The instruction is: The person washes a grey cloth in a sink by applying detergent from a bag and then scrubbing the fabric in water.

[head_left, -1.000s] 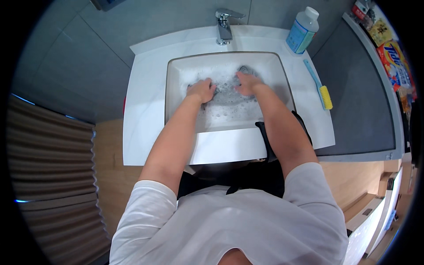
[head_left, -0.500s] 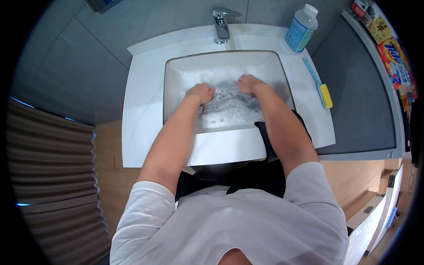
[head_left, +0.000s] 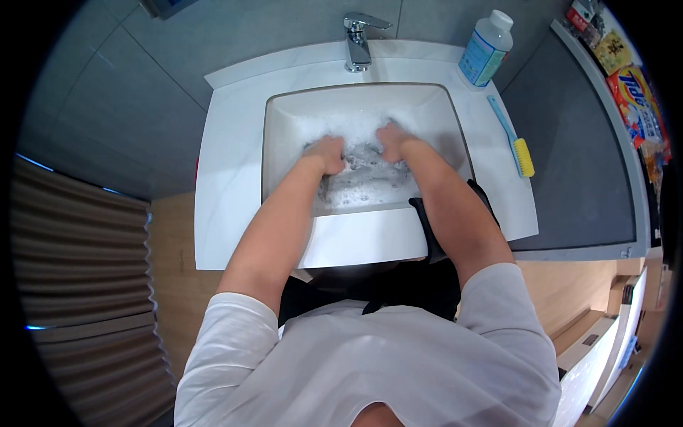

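A wet grey cloth (head_left: 366, 174) lies in foamy water inside the white sink (head_left: 299, 107). My left hand (head_left: 329, 154) rests on the cloth's left part, palm down, its fingers loosened and partly sunk in suds. On the other side, my right hand (head_left: 393, 142) touches the cloth with thumb and fingers apart; foam covers some of the fingertips. A gap separates the two hands, and grey fabric shows between them. How far the cloth reaches under the water is hidden.
Behind the sink stands a chrome faucet (head_left: 357, 50). A white-capped blue bottle (head_left: 486, 50) and a blue brush with yellow bristles (head_left: 521, 151) are on the counter's right. Black fabric (head_left: 429, 231) hangs over the front edge near my right forearm. Packages (head_left: 635, 99) sit at far right.
Both hands have gone from closed fists on the cloth to looser, spread fingers. The cloth between them has bunched and shifted in the foam.
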Tool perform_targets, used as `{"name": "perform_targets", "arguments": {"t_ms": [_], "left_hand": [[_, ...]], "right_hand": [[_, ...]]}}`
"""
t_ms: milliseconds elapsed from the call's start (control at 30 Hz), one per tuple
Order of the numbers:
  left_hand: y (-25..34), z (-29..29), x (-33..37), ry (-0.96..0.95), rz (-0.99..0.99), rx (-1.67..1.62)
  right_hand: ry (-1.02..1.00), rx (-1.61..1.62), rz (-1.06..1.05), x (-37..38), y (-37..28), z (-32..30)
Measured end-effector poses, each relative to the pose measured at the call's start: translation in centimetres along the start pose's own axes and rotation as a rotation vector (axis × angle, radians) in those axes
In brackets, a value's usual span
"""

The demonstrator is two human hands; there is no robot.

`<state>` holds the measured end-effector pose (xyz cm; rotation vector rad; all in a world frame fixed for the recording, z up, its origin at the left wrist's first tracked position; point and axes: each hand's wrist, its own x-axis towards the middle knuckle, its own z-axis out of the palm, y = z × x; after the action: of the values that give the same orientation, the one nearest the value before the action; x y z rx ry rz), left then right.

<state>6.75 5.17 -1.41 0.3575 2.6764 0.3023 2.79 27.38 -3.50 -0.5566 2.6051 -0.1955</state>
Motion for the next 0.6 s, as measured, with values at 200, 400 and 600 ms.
{"name": "perform_targets", "arguments": {"t_ms": [200,400,600], "left_hand": [[0.4,1.0,-0.2,0.356,0.231,0.04],[-0.6,2.2,1.7,0.309,0.42,-0.198],[0.0,2.2,1.8,0.08,0.282,-0.322]], "right_hand": [[0.156,-0.013,0.09,-1.0,-1.9,-0.2],[0.267,-0.056,0.189,-1.7,-2.5,0.0],[0.096,-0.038,0.081,-1.5,-1.5,-0.8]]}}
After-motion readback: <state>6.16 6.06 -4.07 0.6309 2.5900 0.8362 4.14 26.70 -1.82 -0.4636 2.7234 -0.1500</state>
